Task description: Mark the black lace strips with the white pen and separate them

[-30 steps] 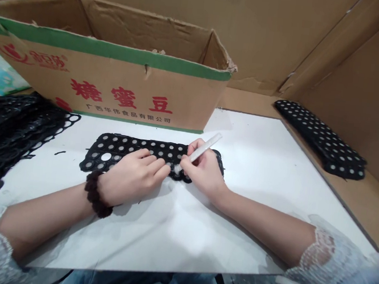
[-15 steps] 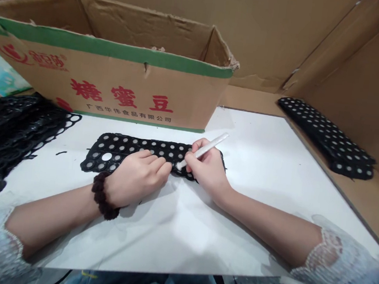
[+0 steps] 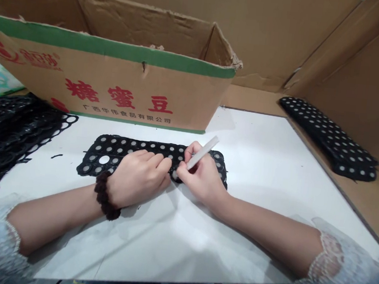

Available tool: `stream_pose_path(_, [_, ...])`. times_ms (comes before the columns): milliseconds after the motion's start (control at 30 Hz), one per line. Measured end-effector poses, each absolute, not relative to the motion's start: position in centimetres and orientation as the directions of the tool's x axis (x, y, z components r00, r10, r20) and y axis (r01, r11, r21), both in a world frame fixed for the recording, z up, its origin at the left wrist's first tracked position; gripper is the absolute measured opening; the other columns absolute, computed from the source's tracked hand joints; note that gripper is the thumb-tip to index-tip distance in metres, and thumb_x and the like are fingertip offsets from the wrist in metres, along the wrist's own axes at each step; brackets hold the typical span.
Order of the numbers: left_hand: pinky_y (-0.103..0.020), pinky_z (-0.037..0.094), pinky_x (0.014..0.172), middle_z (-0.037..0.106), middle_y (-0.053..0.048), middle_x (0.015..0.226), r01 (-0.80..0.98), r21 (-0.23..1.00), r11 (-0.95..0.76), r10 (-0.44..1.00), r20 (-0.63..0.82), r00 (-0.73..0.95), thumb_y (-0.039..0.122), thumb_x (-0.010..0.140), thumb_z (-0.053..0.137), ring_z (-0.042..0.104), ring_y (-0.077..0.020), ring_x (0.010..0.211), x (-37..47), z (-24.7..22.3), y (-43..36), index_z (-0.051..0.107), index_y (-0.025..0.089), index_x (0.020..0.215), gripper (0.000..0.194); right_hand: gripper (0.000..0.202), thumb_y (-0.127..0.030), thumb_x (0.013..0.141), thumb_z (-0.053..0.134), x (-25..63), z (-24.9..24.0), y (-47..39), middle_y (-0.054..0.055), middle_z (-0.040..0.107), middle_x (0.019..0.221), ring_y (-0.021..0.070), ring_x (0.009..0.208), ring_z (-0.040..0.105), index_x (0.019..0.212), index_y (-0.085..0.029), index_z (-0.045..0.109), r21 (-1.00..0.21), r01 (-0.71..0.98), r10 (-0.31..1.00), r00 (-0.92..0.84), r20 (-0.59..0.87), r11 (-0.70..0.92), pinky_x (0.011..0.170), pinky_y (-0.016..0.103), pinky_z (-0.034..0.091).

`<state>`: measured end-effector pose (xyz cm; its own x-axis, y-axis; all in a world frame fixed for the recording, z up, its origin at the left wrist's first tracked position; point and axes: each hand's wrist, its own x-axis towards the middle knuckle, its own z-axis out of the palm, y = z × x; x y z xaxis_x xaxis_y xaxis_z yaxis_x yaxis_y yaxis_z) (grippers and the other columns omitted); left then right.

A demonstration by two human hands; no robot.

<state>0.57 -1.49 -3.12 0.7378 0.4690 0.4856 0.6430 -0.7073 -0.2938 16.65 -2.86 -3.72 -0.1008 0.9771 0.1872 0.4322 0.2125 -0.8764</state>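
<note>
A black rubbery-looking sheet with rows of pale round dots [image 3: 133,144] lies flat on the white board in front of me. One dot at its left is brighter white than the others. Over the middle of its near edge rests my left hand [image 3: 140,173], closed with the fingers curled under; whatever is in them is hidden. My right hand [image 3: 202,175] is closed in a pen-like grip on a slim white stick [image 3: 204,151], which slants up to the right. Its lower end is hidden by my fingers, over the sheet's right half. The two hands nearly touch.
A cardboard box [image 3: 181,87] stands open-topped behind the sheet. Black webbing with ring-shaped holes [image 3: 14,132] is heaped at left. More dotted black pieces [image 3: 328,136] lie stacked at right. Cardboard walls [image 3: 272,28] surround the white board [image 3: 260,145]. Small black scraps lie near the webbing.
My right hand has shifted slightly left, closer to my left hand, and the stick now stands steeper, its lower end hidden. The whole view has also shifted a little.
</note>
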Motion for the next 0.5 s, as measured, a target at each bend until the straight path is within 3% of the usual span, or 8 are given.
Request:
stream_pose_path(167, [-0.027, 0.034, 0.05, 0.05, 0.002, 0.057, 0.576, -0.286, -0.766, 0.449, 0.405, 0.797, 0.013, 0.078, 0.041, 0.047, -0.013, 0.05, 0.4, -3.0, -1.4, 0.05, 0.017, 0.075, 0.011, 0.012, -0.015, 0.071, 0.044, 16.8, -3.7, -2.7, -0.007, 0.035, 0.055, 0.0079, 0.048, 0.035, 0.069, -0.021, 0.033, -0.872, 0.439, 0.976, -0.119, 0.18, 0.214, 0.047, 0.022, 0.027])
stream_pose_path(400, [-0.027, 0.032, 0.049, 0.047, 0.001, 0.057, 0.593, -0.266, -0.76, 0.502, 0.34, 0.796, 0.02, 0.079, 0.042, 0.046, -0.0138, 0.052, -0.4, -2.8, -1.2, 0.045, 0.018, 0.066, 0.013, 0.014, -0.016, 0.072, 0.046, 16.9, -3.6, -2.5, -0.007, 0.033, 0.053, 0.0073, 0.047, 0.032, 0.068, -0.02, 0.034, -0.891, 0.395, 0.975, -0.114, 0.193, 0.223, 0.047, 0.021, 0.026])
stream_pose_path(500, [-0.027, 0.035, 0.052, 0.048, 0.0, 0.061, 0.585, -0.245, -0.773, 0.507, 0.315, 0.802, 0.027, 0.083, 0.042, 0.047, -0.0141, 0.055, -0.8, -2.5, -1.2, 0.045, 0.017, 0.068, 0.018, 0.012, -0.02, 0.075, 0.045, 17.2, -3.8, -2.1, -0.007, 0.032, 0.053, 0.0079, 0.046, 0.034, 0.072, -0.021, 0.034, -0.936, 0.304, 0.983, -0.008, 0.181, 0.175, 0.046, 0.021, 0.027])
